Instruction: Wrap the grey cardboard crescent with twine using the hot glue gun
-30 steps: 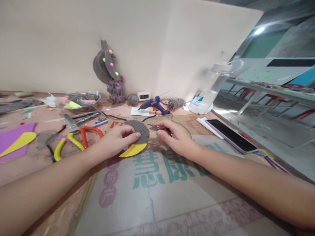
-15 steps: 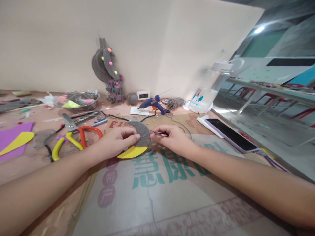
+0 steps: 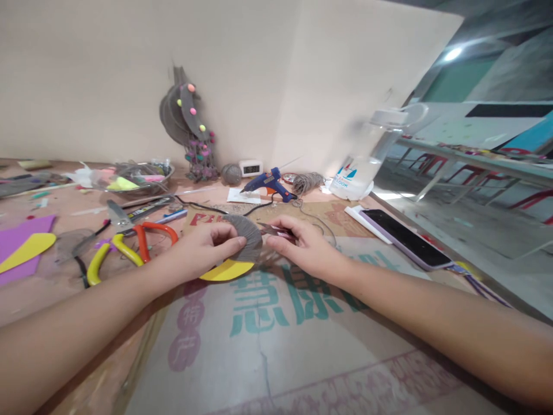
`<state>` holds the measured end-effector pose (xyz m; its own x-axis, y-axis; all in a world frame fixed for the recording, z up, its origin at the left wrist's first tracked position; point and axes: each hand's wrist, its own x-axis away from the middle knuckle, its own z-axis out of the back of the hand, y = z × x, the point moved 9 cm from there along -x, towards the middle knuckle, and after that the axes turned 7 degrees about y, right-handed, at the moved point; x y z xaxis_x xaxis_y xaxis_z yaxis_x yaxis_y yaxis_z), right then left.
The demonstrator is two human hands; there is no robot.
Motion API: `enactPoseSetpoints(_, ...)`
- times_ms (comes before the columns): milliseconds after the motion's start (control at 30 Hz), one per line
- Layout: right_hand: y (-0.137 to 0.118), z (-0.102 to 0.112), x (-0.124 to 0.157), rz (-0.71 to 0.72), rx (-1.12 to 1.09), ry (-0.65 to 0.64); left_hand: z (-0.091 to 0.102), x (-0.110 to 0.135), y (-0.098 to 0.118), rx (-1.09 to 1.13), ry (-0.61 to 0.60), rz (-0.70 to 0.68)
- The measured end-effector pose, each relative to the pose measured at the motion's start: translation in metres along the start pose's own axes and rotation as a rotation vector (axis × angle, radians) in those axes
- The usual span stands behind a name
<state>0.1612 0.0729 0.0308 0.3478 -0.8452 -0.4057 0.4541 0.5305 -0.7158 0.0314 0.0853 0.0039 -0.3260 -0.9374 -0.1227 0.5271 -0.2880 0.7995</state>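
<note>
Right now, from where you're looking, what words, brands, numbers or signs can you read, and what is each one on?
"LOOK": on the clear bottle; smaller letters near it are unclear.
"慧", probably: large green print on the sheet; the neighbouring green characters are partly covered.
Too blurred or small: the sheet's purple circled and red print, the white clock's digits, the dark strip's markings.

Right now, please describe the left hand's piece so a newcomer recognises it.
Find the large printed sheet before the person. Over its far part, the left hand pinches a curved piece. Unlike the plain yellow cutout at far left, it shows grey, cord-like winding beside its yellow near end.
</note>
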Motion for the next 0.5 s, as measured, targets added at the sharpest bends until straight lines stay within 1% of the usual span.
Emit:
enactPoseSetpoints(133, -0.024, 0.013, 0.005, 0.308, 0.226, 0.069, 0.001, 0.0, -0.001, 0.001, 0.005, -0.004)
enactPoseSetpoints(200, -0.033, 0.014, 0.01, 0.453, 0.386, 0.086, 0.001, 0.0, 0.0, 0.005, 0.01, 0.017)
enactPoseSetpoints(267, -0.038, 0.013, 0.014, 0.554, 0.531, 0.097, 0.002, 0.001, 0.0, 0.008, 0.01, 0.034)
enactPoseSetpoints(367, -0.041, 0.013, 0.016, 0.604, 0.646, 0.127, 0.002, 0.001, 0.0, 0.031, -0.004, 0.041)
enactPoseSetpoints(500, -0.04, 0.012, 0.015, 0.588, 0.696, 0.141, 0.002, 0.001, -0.001, 0.049, -0.009, 0.031)
